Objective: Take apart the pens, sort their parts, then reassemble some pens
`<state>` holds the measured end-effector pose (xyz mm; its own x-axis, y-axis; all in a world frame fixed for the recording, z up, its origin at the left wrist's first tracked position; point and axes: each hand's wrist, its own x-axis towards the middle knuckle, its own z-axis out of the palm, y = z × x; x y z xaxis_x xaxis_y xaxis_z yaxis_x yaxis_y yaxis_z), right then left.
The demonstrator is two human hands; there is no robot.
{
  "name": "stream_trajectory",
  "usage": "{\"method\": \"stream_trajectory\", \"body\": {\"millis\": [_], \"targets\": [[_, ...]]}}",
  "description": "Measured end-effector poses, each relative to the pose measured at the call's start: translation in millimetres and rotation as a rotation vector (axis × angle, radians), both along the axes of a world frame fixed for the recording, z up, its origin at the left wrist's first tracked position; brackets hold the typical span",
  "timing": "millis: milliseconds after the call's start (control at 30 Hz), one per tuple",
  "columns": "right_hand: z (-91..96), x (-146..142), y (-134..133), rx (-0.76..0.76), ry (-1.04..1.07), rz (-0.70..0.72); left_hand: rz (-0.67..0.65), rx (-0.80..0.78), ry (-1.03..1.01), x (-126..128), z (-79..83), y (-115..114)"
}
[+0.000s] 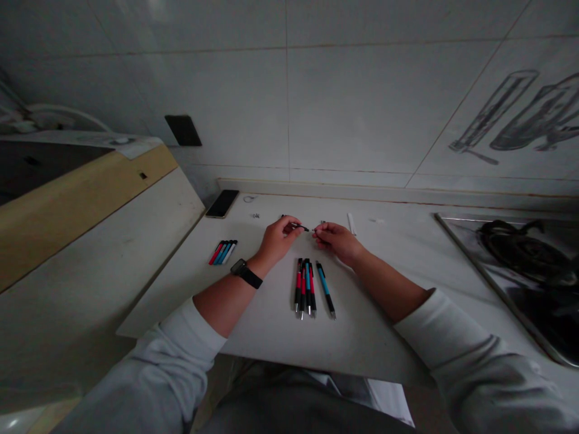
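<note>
My left hand (280, 235) pinches a dark pen part (299, 226), its black end pointing toward my right hand. In my right hand (337, 240), the fingertips are closed on a small piece (315, 230) too tiny to make out. The two ends face each other with a narrow gap between. Below the hands lies a bunch of red and blue pens (304, 288) with black grips and silver tips, points toward me. Beside it a single blue pen (325, 289) lies slightly slanted. At left several pen barrels (222, 252) in red, blue and white sit side by side.
A phone (222, 204) rests at the back left, near small metal bits (256, 216) and a thin loop (249, 198). A white strip (351, 223) lies behind my right hand. A gas stove (520, 259) is at right, a pale cabinet (99, 235) at left.
</note>
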<state>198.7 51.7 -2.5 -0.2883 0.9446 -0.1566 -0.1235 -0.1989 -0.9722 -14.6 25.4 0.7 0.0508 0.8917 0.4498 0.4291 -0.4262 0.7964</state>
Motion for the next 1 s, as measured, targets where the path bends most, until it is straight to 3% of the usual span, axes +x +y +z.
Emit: {"method": "stream_trajectory", "body": {"millis": [100, 233, 300, 367, 467, 600, 1000], "targets": [[15.6, 13.7, 16.0, 0.213, -0.119, -0.13, 0.038, -0.02, -0.018, -1.6, -1.7, 2.0], [32.5, 35.1, 38.1, 0.544, -0.547, -0.281, 0.037, -0.032, -0.014, -0.7, -2.4, 2.4], [34.0, 40.4, 44.9, 0.661, -0.776, -0.299, 0.034, -0.034, -0.014, 0.4, -1.4, 1.7], [31.4, 40.3, 48.9, 0.729, -0.956, -0.23, 0.033, -0.036, -0.015, 1.2, -0.3, 1.0], [24.7, 33.5, 53.3, 0.708, -1.159, -0.074, 0.033, -0.042, -0.012, 1.5, 0.6, 0.8], [18.6, 24.0, 61.1, 0.568, -1.329, -0.024, 0.035, -0.047, -0.013, 0.8, 0.5, 1.0], [10.2, 24.0, 75.1, 0.585, -1.346, 0.026, 0.039, -0.046, -0.003, -0.2, -3.0, 3.8]]}}
